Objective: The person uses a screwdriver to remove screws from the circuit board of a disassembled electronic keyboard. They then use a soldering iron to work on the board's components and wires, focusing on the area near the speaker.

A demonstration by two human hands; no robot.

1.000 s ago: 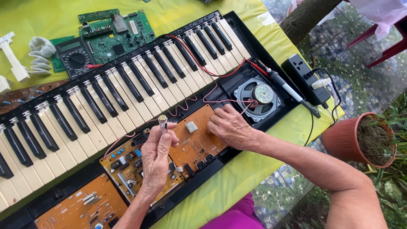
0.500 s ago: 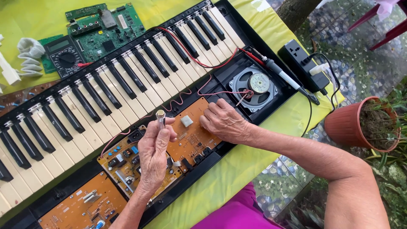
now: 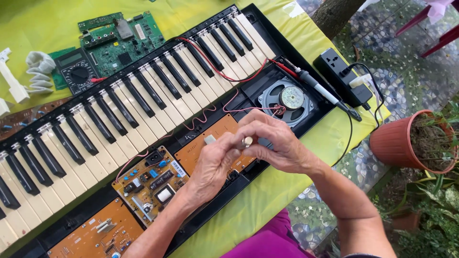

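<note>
Right at the front edge of the opened keyboard (image 3: 143, 110), both hands meet above the orange circuit board (image 3: 210, 143), just beside the round speaker (image 3: 290, 98). Open room is scarce: the keyboard fills most of the yellow-covered counter (image 3: 253, 200), with only a narrow strip of cloth between its case and the near edge, and a clay pot (image 3: 411, 141) stands off the counter to the right. The left hand (image 3: 213, 165) comes up from below, wrist bent, its grip pinching a small silver cylinder (image 3: 247, 141). The right hand (image 3: 275, 143) arches over from the right, fingertips pressed on the same cylinder.
</note>
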